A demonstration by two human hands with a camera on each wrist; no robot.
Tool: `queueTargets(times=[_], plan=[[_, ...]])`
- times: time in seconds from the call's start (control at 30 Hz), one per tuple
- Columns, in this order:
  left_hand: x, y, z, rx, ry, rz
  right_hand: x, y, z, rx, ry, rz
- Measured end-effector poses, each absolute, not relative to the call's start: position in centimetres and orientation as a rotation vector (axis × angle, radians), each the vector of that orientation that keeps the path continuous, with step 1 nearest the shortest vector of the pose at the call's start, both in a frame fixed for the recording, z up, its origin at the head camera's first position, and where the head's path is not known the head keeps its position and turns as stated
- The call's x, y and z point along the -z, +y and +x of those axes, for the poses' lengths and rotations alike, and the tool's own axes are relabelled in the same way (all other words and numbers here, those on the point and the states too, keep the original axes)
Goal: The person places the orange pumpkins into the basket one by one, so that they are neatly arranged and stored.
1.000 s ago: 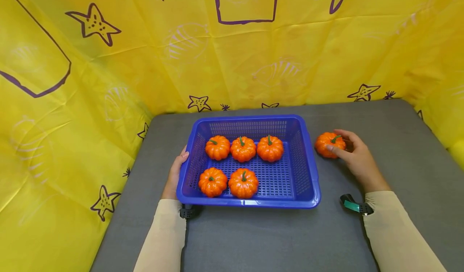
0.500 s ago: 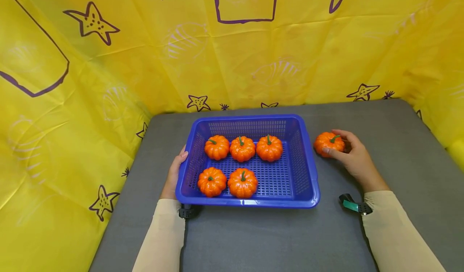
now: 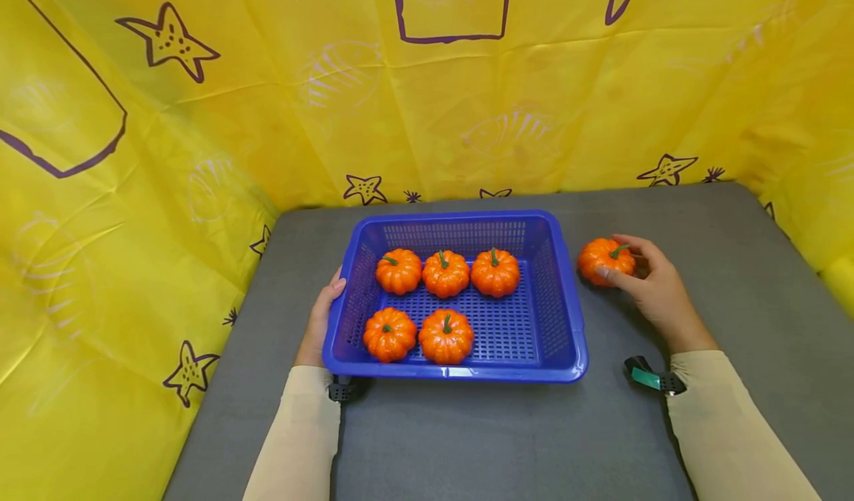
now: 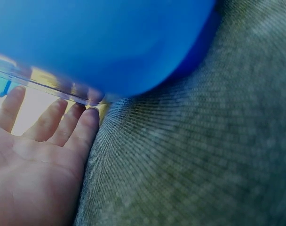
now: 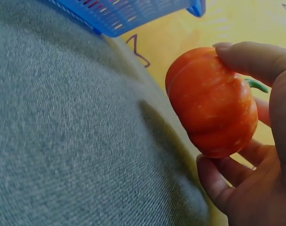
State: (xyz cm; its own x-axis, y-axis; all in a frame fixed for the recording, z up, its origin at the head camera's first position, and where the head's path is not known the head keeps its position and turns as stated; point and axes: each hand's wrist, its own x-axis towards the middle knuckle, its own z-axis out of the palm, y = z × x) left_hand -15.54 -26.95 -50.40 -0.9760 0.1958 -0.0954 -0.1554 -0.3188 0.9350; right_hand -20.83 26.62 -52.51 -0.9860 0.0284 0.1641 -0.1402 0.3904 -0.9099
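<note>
In the head view, my left hand (image 3: pixel 323 322) lies along the left side of a blue plastic basket (image 3: pixel 460 373). The left wrist view shows its fingers fairly straight, with the tips against the basket wall (image 4: pixel 110 52). Right of the basket, my right hand (image 3: pixel 660 293) grips a small orange pumpkin (image 3: pixel 598 259) with a green stem, thumb on one side and fingers on the other. In the right wrist view this pumpkin (image 5: pixel 209 103) hangs just above the cloth, its shadow apart from it. Several similar pumpkins (image 3: pixel 447 336) sit in the basket in two rows.
The back row in the basket has three pumpkins (image 3: pixel 445 274); the front row has two, with bare mesh floor (image 3: pixel 507 334) at their right. A grey cloth-covered table (image 3: pixel 467 442) bears the basket. Yellow printed fabric (image 3: pixel 427 130) walls the back and both sides.
My right hand has lifted its pumpkin slightly off the table, and the stem has tipped a little. My left hand and the basket have stayed in place.
</note>
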Motion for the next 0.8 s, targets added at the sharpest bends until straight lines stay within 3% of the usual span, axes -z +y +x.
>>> queueTargets(times=[0.8], plan=[[50.4, -27.0, -15.7, -2.386, 1.685, 0.092, 49.3, 24.9, -19.9, -1.825, -2.289, 0.170]])
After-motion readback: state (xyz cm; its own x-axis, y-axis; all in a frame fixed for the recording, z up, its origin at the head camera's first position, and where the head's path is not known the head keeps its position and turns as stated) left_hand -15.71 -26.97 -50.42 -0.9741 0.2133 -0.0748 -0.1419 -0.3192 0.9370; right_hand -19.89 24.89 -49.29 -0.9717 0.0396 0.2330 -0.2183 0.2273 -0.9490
